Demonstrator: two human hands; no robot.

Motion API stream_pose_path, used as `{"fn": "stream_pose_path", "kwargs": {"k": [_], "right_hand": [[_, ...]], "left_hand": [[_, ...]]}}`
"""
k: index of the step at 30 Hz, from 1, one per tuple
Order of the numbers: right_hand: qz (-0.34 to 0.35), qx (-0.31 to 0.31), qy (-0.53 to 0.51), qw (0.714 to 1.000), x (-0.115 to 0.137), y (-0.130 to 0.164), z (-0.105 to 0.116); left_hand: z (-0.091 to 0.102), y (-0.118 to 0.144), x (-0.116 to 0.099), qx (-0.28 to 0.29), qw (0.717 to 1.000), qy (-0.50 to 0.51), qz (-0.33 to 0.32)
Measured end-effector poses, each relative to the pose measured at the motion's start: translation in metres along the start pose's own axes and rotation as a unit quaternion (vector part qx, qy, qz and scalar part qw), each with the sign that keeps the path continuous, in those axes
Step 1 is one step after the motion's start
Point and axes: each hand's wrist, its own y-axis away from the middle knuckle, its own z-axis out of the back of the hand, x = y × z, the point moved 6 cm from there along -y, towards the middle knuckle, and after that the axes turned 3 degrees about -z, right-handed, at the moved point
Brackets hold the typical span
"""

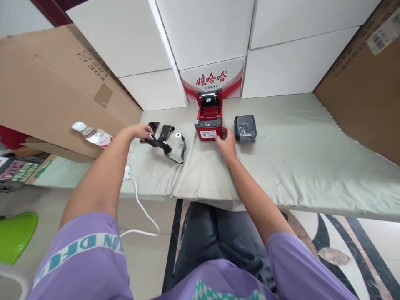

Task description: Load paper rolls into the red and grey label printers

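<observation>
Nearest to the camera are the purple sleeves and dark trousers of the seated person, and both bare arms reach forward over the pale grey-green padded table cover [296, 166]. A thin white cable [142, 208] hangs from its front edge on the left.

The left hand [142, 131] has its fingers closed in a pinch on the end of a long black ribbon strip [165, 149], which lies in loops across the cover. Just beside the strip stands a small white paper roll [179, 136], and a dark flat phone [153, 126] lies close behind the hand. The right hand [226, 139] rests against the front right corner of the small red receipt printer [210, 125]; its fingers are bent against the casing, but I cannot tell whether they really grip it.

The printer lid stands open, so I judge the step in hand is loading: one hand steadies the printer, the other gathers material. The next move calls for a light grip and good aim at the open bay.

The printer is touching the right hand and well apart from the left. To its right sits a dark grey device [245, 128]. Further left lies a clear plastic bottle [92, 134], and behind all stand white cartons [206, 33].
</observation>
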Motion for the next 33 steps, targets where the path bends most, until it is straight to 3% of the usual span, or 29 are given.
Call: {"fn": "stream_pose_path", "kwargs": {"k": [3,5,11,16,19,24,28,33], "right_hand": [[0.005,0.002,0.005,1.000,0.001,0.000,0.000],[0.010,0.003,0.006,1.000,0.002,0.000,0.000],[0.006,0.000,0.007,1.000,-0.001,-0.001,0.000],[0.007,0.002,0.007,1.000,-0.001,-0.001,-0.001],[0.002,0.005,0.010,1.000,0.000,-0.001,0.000],[0.011,0.003,0.013,1.000,0.002,0.000,0.000],[0.006,-0.001,0.020,1.000,0.005,0.001,-0.001],[0.002,-0.004,0.017,1.000,0.008,0.001,0.000]], "left_hand": [[-0.023,0.004,0.007,-0.003,1.000,0.002,0.013],[-0.028,0.007,0.007,-0.010,1.000,0.001,0.004],[-0.005,0.017,-0.016,-0.065,0.996,0.034,-0.051],[-0.027,0.017,-0.055,0.034,0.993,-0.103,-0.052],[-0.031,0.020,-0.072,0.033,0.990,-0.122,-0.065],[0.001,0.048,-0.088,-0.033,0.983,0.102,-0.149],[0.025,0.075,-0.098,-0.110,0.929,0.290,-0.202],[0.025,0.079,-0.120,-0.124,0.868,0.422,-0.228]]}}
